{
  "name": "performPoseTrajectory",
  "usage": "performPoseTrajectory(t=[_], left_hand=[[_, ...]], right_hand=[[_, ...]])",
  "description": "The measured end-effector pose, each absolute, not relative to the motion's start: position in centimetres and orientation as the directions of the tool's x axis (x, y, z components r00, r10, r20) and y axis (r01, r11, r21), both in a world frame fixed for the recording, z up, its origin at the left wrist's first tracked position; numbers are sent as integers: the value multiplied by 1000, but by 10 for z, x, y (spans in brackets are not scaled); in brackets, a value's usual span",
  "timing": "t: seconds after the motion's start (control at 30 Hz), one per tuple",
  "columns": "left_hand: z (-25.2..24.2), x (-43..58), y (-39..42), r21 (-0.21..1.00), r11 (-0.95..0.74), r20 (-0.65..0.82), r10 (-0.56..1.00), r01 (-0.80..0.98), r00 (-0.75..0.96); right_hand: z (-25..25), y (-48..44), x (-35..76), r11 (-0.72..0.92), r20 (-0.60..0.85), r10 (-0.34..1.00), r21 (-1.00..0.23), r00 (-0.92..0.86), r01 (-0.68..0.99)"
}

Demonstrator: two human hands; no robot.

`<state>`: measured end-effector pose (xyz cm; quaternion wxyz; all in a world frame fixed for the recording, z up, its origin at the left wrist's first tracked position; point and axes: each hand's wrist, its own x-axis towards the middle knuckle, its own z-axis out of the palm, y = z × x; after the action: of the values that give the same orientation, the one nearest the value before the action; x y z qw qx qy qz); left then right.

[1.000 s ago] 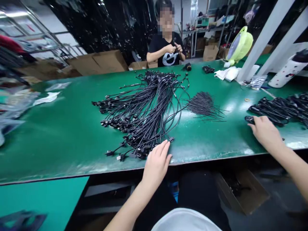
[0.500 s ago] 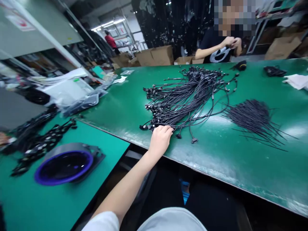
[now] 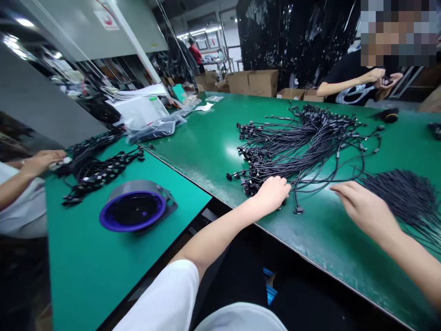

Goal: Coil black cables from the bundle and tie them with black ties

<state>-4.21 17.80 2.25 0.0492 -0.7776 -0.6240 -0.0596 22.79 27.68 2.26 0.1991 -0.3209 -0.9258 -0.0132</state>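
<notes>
A large bundle of black cables (image 3: 310, 151) with small connectors at its ends lies on the green table. My left hand (image 3: 274, 193) is at the near edge of the bundle, its fingers curled down and closed on a cable; the fingertips are partly hidden. Beside them a loose connector (image 3: 298, 210) rests on the table. My right hand (image 3: 365, 209) hovers to the right of the bundle with fingers stretched forward, and nothing shows in it. Under and past that hand is a pile of thin black strips (image 3: 403, 193), which look like cable ties.
On the adjoining green table (image 3: 82, 257) stands a round purple-rimmed tape reel (image 3: 132, 211). Beyond it are more black cables (image 3: 103, 177), near another person's hand (image 3: 43, 162). Clear plastic bags (image 3: 151, 131) lie at the corner. A co-worker (image 3: 358, 78) sits across the table.
My right hand has come into view from the right. My left hand stays at the bundle's near edge. The view has swung left, bringing another person's arm into sight at the far left.
</notes>
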Motion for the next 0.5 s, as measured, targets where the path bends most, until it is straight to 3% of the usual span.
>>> performPoseTrajectory(t=[0.17, 0.3, 0.4, 0.5], left_hand=[[20, -52, 154, 150, -365, 153, 927, 919, 343], [31, -67, 142, 311, -441, 308, 885, 842, 349], [43, -105, 137, 404, -280, 461, 885, 871, 71], [40, -154, 135, 495, 10, 443, 858, 869, -262]], right_hand=[[22, 344, 115, 834, 388, 530, -78, -755, 546], [12, 389, 61, 847, 352, 500, -7, -791, 532], [15, 397, 52, 868, 354, 462, 9, -813, 497], [38, 387, 50, 856, 499, 451, -6, -740, 517]])
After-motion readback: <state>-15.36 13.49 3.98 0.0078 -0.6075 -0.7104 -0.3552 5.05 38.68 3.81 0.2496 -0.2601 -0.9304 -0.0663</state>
